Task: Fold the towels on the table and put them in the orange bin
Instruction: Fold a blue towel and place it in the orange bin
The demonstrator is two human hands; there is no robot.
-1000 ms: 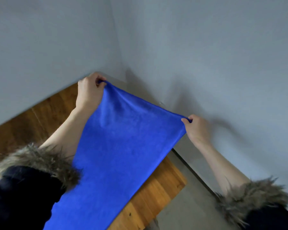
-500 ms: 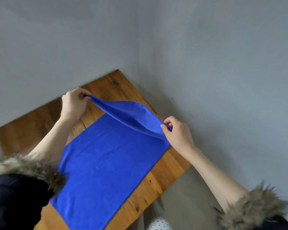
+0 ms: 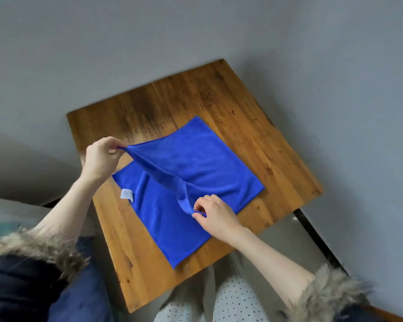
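The left hand (image 3: 101, 156) pinches one corner of the blue towel (image 3: 196, 173) in a tight grip, lifted above the table (image 3: 254, 117). The right hand (image 3: 215, 216) pinches the other corner of that raised edge, low over the cloth. The rest of the towel lies flat across the table's middle, a white tag (image 3: 127, 195) at its left edge.

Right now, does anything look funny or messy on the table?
Nothing is spilled or broken. The blue towel lies crooked on the wooden table, and its folded edge is uneven: the left hand holds one corner high while the right hand pinches the other low. A white tag pokes out.
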